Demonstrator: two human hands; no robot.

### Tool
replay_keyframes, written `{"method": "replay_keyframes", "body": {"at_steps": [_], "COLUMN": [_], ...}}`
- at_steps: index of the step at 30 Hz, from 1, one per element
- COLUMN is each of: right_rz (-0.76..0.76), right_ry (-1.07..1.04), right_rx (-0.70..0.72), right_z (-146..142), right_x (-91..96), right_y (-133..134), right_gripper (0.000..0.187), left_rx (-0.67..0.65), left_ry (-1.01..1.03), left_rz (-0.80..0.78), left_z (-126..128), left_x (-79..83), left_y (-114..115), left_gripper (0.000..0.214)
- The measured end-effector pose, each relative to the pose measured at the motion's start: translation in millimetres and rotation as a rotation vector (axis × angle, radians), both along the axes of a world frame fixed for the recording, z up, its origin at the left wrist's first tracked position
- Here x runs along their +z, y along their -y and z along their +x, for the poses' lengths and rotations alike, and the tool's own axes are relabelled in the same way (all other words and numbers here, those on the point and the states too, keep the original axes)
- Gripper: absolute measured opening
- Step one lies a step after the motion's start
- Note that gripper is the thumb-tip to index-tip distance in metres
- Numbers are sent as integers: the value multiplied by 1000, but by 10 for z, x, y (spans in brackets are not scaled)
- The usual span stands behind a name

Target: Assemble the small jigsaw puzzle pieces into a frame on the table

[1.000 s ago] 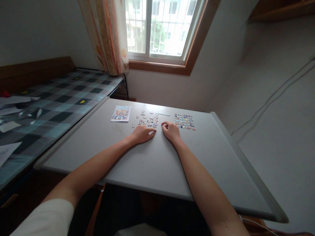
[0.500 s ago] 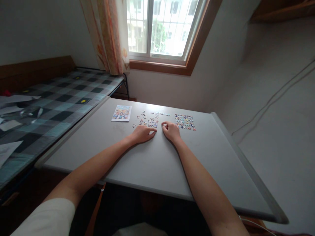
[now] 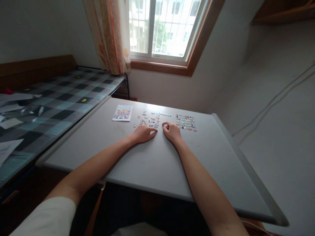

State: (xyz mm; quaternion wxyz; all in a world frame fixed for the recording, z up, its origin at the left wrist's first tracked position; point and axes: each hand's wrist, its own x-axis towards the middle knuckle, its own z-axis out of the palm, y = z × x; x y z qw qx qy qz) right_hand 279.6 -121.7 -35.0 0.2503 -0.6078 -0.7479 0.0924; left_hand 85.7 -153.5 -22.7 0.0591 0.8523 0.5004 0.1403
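My left hand (image 3: 144, 133) rests on the table just in front of loose jigsaw puzzle pieces (image 3: 145, 121). Its thumb and index finger come close together beside a purplish piece (image 3: 156, 125); anything between them is too small to make out. To its right lies my right hand (image 3: 171, 131), fingers curled and the index bent toward the left; whatever may be under the fingers is hidden. A joined strip of pieces (image 3: 164, 114) runs along the back, turning down toward my hands. Right of my right hand, several more pieces (image 3: 186, 122) lie in rows.
A colourful picture sheet (image 3: 122, 113) lies on the grey table (image 3: 147, 164), left of the pieces. A bed with a checked cover (image 3: 93, 87) stands along the left, papers (image 3: 12, 123) on it. Behind the table are a curtain (image 3: 110, 39) and window (image 3: 169, 32).
The whole view has shifted very slightly. Both hands stay in nearly the same place and pose, and the pieces show no visible change.
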Motion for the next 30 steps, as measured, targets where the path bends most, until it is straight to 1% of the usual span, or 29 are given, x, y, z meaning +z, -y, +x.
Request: {"method": "replay_keyframes", "body": {"at_steps": [15, 30], "right_rz": [2, 1], "right_ry": [9, 9], "right_rx": [4, 9], "right_z": [0, 1], "right_x": [6, 1], "right_y": [1, -2], "right_gripper": [24, 24], "left_rx": [4, -4], "left_ry": [14, 17], "left_rz": [-14, 6], "left_z": [1, -8], "left_x": [-6, 5], "left_y": [-9, -1], "left_gripper": [34, 34]}}
